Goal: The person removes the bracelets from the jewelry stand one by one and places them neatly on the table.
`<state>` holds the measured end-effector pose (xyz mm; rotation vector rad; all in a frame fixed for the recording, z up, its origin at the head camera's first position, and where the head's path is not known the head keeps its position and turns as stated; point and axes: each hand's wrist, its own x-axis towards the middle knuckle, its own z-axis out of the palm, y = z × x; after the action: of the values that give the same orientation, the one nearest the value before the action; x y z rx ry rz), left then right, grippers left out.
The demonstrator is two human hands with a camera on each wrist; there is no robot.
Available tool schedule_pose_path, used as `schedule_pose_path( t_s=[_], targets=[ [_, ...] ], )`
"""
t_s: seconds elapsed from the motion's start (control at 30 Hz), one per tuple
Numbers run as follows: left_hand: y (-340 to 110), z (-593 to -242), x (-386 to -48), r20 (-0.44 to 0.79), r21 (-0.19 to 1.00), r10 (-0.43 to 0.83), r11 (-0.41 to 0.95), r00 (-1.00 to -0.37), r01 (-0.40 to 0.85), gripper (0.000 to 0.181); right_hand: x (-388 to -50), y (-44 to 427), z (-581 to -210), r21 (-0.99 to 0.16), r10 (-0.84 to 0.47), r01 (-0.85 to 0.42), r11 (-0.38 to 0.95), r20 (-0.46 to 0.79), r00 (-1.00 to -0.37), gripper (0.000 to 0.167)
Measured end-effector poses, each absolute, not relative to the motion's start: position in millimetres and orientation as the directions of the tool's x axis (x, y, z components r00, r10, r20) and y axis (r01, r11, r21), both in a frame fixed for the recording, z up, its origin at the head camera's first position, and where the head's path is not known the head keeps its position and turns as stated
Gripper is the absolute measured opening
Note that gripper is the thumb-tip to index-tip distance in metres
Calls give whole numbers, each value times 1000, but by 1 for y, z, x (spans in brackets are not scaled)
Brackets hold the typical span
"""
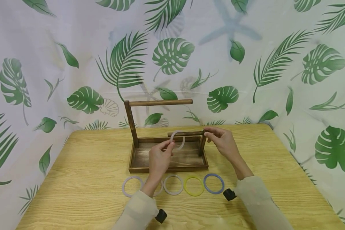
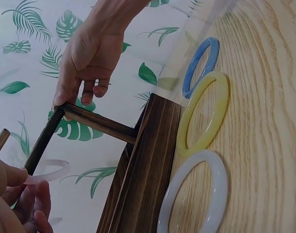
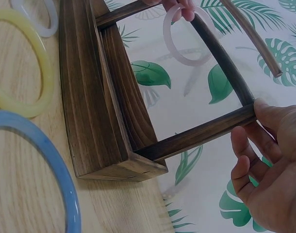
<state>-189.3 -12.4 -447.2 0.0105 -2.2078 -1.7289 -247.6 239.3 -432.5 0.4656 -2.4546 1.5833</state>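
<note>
A dark wooden two-armed display stand has a tray base point(image 1: 166, 170), a tall post on the left and a short post on the right. My left hand point(image 1: 160, 157) pinches a pale pink bangle point(image 3: 169, 41) between thumb and fingers. That bangle hangs near the free end of the lower bar point(image 1: 191, 133) and appears to loop around it. At the bar's other end, my right hand point(image 1: 222, 142) pinches the top corner of the short post point(image 3: 201, 131) between thumb and index finger, its other fingers loosely bent.
Several bangles lie in a row before the tray: a lavender one point(image 1: 123, 186), one partly hidden by my left wrist, a whitish one point(image 1: 164, 185), a yellow one point(image 1: 194, 195) and a blue one point(image 1: 214, 193). Higher up, the upper bar point(image 1: 161, 103) extends rightward. A leaf-print curtain point(image 1: 276, 105) stands behind.
</note>
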Motion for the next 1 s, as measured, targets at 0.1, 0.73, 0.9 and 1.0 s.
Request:
schedule_pose_path(
  t_s=[0.1, 0.73, 0.9, 1.0],
  targets=[
    [-15, -447, -189, 255, 944, -217, 268, -942, 193, 17, -249, 241, -434, -854, -162, -360, 376, 322, -933, 31],
    [-21, -448, -187, 252, 943, -227, 275, -941, 186, 18, -250, 241, -436, -848, -159, -369, 380, 333, -929, 31],
    [-23, -448, -187, 246, 940, -243, 294, -938, 170, 18, -250, 240, -436, -849, -159, -367, 381, 330, -930, 32],
    [-24, -447, -186, 258, 933, -255, 317, -932, 172, 17, -250, 240, -436, -848, -157, -364, 386, 329, -931, 33]
  ],
)
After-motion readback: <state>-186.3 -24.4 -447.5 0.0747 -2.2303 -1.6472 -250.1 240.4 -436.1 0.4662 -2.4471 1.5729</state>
